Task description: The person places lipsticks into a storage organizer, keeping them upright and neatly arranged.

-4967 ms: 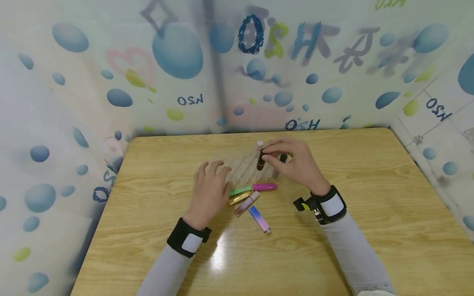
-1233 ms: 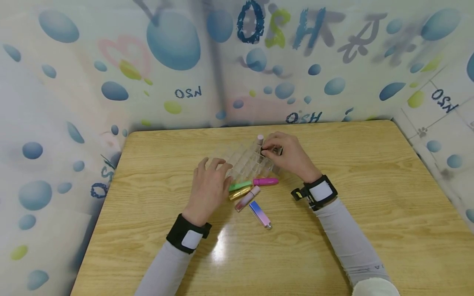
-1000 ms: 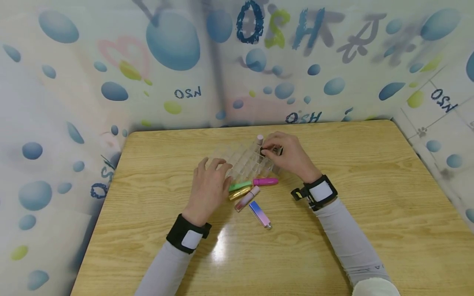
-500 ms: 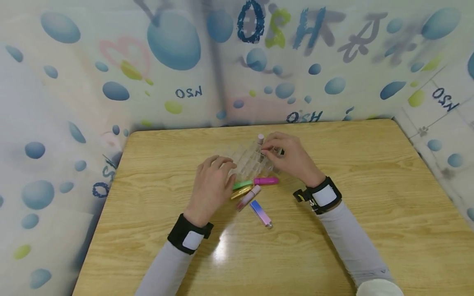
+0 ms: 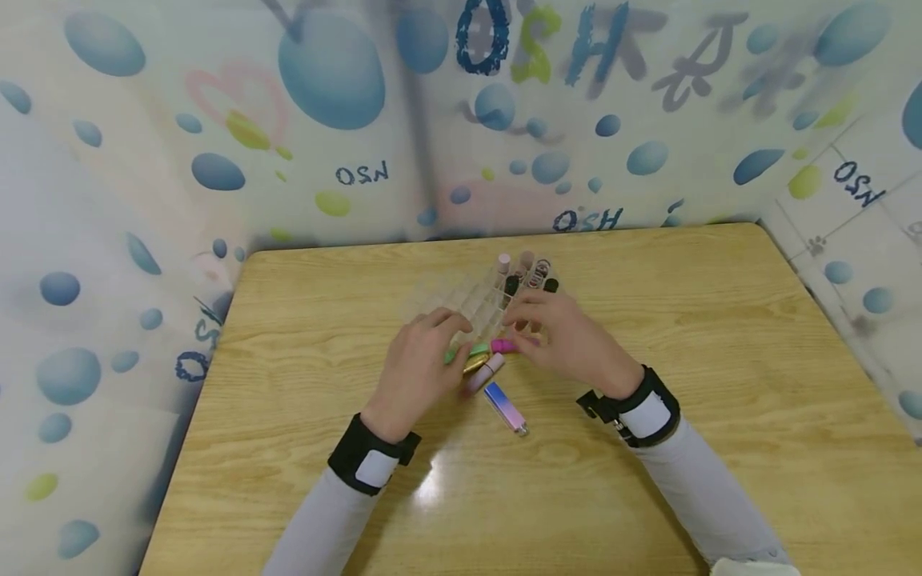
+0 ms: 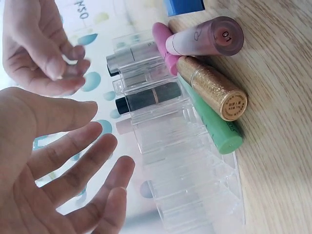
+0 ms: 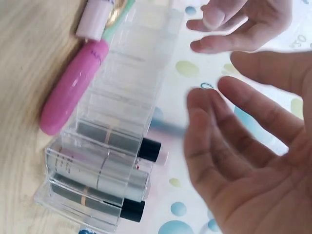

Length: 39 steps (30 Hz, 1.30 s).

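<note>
A clear compartmented lipstick organizer (image 5: 471,300) stands on the table; a black-capped lipstick tube (image 7: 107,139) sits in one of its slots. My right hand (image 5: 572,344) hovers over the organizer's front right part and the magenta tube (image 7: 73,90), its fingers loosely bent and holding nothing. Near the front left corner, my left hand (image 5: 418,372) is also relaxed, with nothing between thumb and fingers. Before the organizer lie a green tube (image 6: 209,119), a glittery gold tube (image 6: 212,87) and a lip gloss (image 6: 207,38) with a pale pink cap. The left hand partly covers these in the head view.
Closer to me lies a blue-to-pink tube (image 5: 506,408). More cosmetics fill the organizer's right side, including a second black-capped tube (image 7: 87,200) and a clear silvery tube (image 7: 100,168). A patterned backdrop (image 5: 346,72) rises behind the wooden table (image 5: 720,336).
My right hand has lowered the black-capped lipstick into a slot, let go and moved towards me, above the magenta tube. My left hand has shifted slightly right.
</note>
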Motion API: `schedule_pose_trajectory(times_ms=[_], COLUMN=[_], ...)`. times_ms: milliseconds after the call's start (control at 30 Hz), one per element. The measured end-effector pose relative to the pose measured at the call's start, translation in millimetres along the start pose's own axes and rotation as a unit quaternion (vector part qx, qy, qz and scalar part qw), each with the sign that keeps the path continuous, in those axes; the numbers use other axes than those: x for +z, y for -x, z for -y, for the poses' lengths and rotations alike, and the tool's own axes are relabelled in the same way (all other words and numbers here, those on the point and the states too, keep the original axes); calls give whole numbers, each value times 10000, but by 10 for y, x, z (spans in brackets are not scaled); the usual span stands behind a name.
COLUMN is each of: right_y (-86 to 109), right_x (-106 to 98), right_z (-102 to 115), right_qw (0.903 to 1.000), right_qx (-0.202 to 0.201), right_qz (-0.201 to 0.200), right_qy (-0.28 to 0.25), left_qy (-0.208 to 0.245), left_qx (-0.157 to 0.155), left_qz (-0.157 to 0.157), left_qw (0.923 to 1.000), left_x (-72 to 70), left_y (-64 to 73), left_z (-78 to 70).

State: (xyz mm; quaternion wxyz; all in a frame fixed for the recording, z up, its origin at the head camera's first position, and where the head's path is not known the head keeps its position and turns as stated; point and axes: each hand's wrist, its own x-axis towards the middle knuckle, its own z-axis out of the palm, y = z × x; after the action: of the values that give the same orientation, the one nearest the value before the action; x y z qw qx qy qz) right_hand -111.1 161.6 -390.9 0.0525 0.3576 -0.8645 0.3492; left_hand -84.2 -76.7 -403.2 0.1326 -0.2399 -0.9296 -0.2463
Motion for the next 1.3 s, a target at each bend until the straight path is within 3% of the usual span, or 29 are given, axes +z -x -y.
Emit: schedule_pose_trajectory(times_ms=[233,533,833,1067,1300], right_y=[198,299,323,334,355], right_x=[150,366,379,312,246], right_z=[135,133,92,54,48], right_qw=[9876,9647,9590,9555,9554], right_qx=[661,1223,1151,1286,1407], right_qz=[1426,2324,2549,2612,2501], right_qy=[-23,190,450,473,695], left_qy=[200,558,439,284,227], left_qx=[-72,202,488,228,175], left_qz=[376,954,1364,1642,1858], left_qw=[9991,9937,9885,9857,9822], left_x=[21,65,109,106,121], left_y=[15,32,78,91,76], left_z=[-44,-88,-90,-85,-90])
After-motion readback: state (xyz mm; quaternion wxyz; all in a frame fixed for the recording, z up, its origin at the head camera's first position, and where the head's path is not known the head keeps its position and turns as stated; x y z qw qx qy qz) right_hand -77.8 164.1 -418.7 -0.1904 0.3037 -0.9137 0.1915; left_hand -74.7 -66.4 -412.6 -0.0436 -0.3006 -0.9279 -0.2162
